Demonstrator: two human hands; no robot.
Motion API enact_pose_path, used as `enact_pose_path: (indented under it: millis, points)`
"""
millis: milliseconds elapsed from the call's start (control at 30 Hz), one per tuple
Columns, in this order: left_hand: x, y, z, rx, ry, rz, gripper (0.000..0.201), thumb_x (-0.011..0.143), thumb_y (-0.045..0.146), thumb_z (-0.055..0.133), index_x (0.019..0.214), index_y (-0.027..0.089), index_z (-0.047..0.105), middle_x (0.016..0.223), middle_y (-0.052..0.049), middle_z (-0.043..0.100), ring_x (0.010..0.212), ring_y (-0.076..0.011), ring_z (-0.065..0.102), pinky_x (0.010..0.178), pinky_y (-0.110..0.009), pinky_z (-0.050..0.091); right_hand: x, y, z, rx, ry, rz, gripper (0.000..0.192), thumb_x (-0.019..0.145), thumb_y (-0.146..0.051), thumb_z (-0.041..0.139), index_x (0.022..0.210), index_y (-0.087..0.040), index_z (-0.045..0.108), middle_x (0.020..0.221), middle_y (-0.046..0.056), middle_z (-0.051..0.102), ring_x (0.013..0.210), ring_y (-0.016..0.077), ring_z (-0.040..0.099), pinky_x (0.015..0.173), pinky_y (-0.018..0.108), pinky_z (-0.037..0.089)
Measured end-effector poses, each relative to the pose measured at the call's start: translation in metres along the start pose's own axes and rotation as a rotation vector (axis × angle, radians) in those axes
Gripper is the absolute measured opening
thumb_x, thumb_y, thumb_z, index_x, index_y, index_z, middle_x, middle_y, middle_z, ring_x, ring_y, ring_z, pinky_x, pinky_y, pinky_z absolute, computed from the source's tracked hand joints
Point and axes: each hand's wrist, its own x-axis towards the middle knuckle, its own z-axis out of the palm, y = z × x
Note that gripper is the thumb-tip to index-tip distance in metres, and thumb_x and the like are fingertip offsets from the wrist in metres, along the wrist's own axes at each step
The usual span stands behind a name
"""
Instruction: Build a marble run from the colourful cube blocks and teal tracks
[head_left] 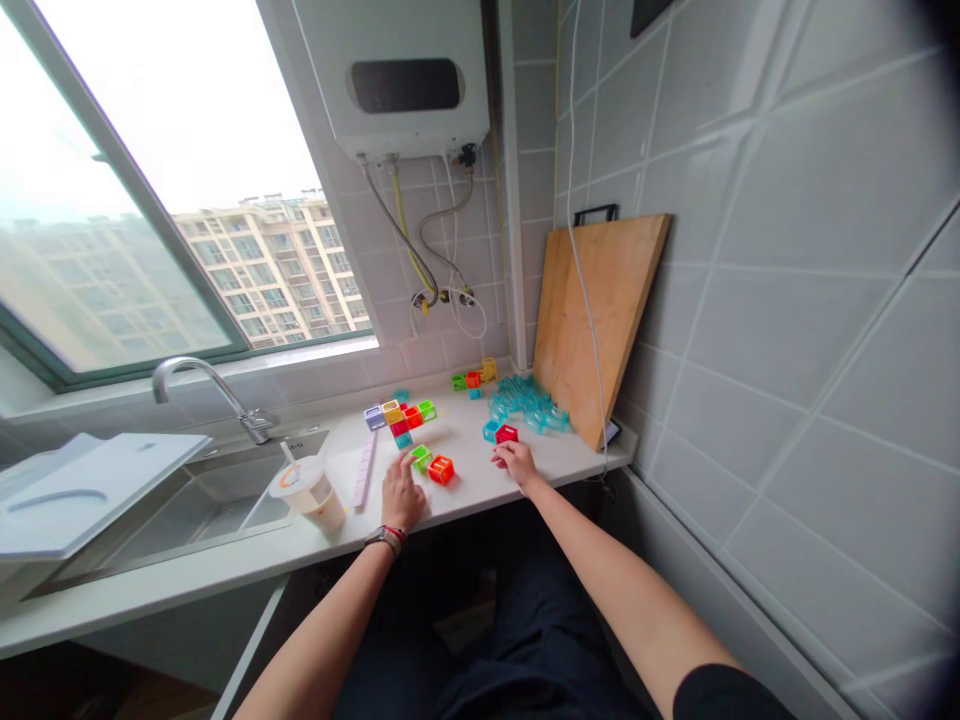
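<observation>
My left hand [403, 495] rests at the counter's front with its fingers loosely bent and apart, beside a green open-frame cube block [421, 458]. The fingertips are at that block's left edge; whether they touch it I cannot tell. An orange-red cube block [442, 470] lies just right of the green one. My right hand [517, 464] is closed, its fingers at a red cube block [507, 434] next to a teal cube block [491, 431]. Behind my left hand stands a joined cluster of coloured cube blocks [400, 416].
A lidded drink cup with a straw [315, 495] and a pale lilac strip [364, 470] are on the left. Teal curved pieces [521, 400] lie before a leaning wooden board [600, 310]. More joined blocks [474, 380] sit at the back. The sink [251, 500] is left.
</observation>
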Motion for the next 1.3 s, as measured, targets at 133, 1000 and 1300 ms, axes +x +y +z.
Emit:
enact_pose_path:
  millis: [133, 1000, 1300]
  points:
    - [0.004, -0.001, -0.001, 0.044, -0.04, 0.077, 0.057, 0.082, 0.003, 0.047, 0.137, 0.015, 0.047, 0.152, -0.019, 0.044, 0.141, -0.0331, 0.043, 0.113, -0.051, 0.042, 0.0, -0.001, 0.002, -0.004, -0.006, -0.003, 0.021, 0.069, -0.035, 0.066, 0.074, -0.014, 0.07, 0.064, 0.006, 0.072, 0.056, 0.0143, 0.061, 0.059, 0.026, 0.051]
    - [0.075, -0.038, -0.024, 0.27, -0.315, 0.464, 0.03, 0.093, 0.02, 0.047, 0.109, 0.022, 0.072, 0.135, -0.012, 0.061, 0.127, -0.0319, 0.055, 0.104, -0.05, 0.048, 0.002, 0.002, 0.005, -0.086, -0.1, -0.032, 0.016, 0.083, -0.031, 0.061, 0.08, -0.016, 0.067, 0.065, 0.004, 0.071, 0.059, 0.0141, 0.064, 0.061, 0.025, 0.053]
    - [0.173, 0.019, -0.003, 0.293, -0.413, 0.514, 0.031, 0.091, 0.023, 0.046, 0.11, 0.025, 0.071, 0.135, -0.011, 0.06, 0.132, -0.0298, 0.051, 0.111, -0.048, 0.043, 0.012, -0.021, -0.037, -0.401, -0.281, -0.173, 0.006, 0.075, -0.019, 0.073, 0.08, -0.022, 0.075, 0.069, 0.001, 0.072, 0.073, 0.0195, 0.067, 0.076, 0.028, 0.049]
